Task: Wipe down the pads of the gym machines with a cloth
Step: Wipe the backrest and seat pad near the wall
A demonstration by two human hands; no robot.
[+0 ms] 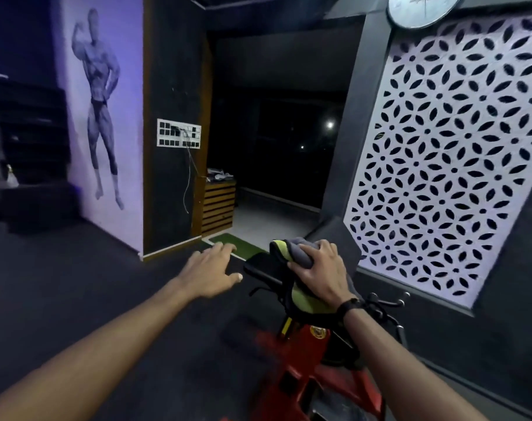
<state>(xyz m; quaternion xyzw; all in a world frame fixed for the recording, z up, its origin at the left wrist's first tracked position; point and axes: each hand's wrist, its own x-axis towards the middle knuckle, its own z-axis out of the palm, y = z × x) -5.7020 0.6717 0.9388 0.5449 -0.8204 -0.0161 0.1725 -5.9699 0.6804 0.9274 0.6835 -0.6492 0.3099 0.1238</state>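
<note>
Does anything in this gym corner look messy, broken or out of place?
Yes: loose wires dangle down the dark wall from the white switch panel, untidy rather than tucked away. Small clutter lies on the slatted wooden cabinet; I cannot tell what it is. Nothing looks spilled.

We record two bare forearms, no sleeves visible on either. The left hand [211, 273] carries no ring, band or glove. The right hand [321, 273] is likewise ungloved; its wrist bears a narrow black wristband [351, 305].
</note>
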